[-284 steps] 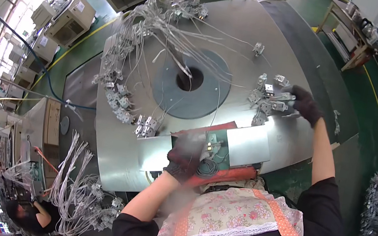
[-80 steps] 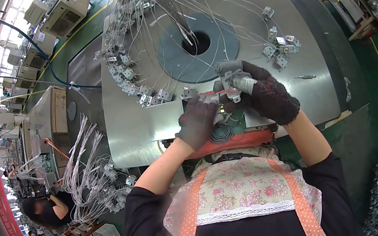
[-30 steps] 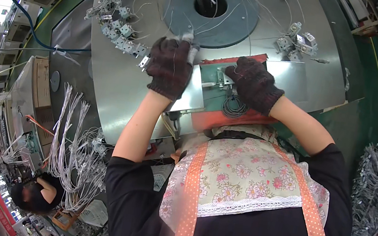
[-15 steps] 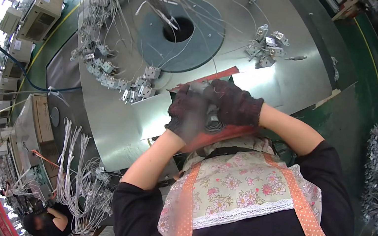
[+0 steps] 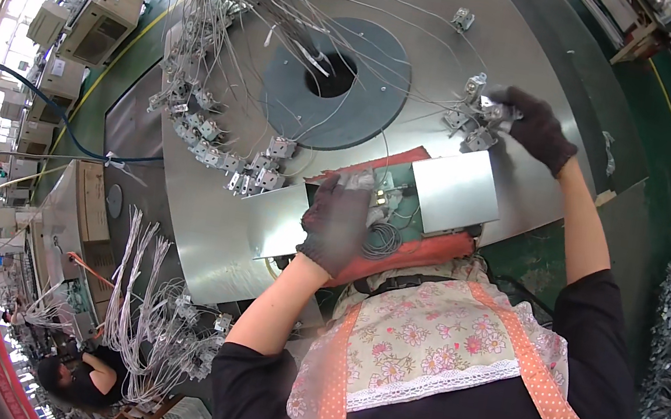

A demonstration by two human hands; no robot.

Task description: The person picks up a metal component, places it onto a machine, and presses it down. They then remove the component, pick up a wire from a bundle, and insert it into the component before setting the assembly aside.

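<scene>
My left hand (image 5: 336,218), in a dark knitted glove with greyish fingertips, rests at the middle of a green work surface (image 5: 399,176). Its curled fingers close around a small pale part, mostly hidden, beside a little yellowish piece (image 5: 380,197). A coiled grey cable (image 5: 383,241) lies just right of that hand. Farther right, my gloved right hand (image 5: 536,132) reaches into a cluster of small silver metal housings (image 5: 479,138). Its fingers are closed on one metal housing (image 5: 498,111) at the cluster's right side.
Two bright metal plates flank the work surface, the right one (image 5: 455,192) nearer my right hand. Red padding (image 5: 413,247) edges it. Cables fan from a round grey disc (image 5: 381,93) to more housings (image 5: 228,160) at left. Cable bundles (image 5: 164,332) hang lower left, near another person (image 5: 95,373).
My right hand has left the work surface beside my left hand and moved right to the metal housings. That uncovers the right plate, the coiled cable and the green surface.
</scene>
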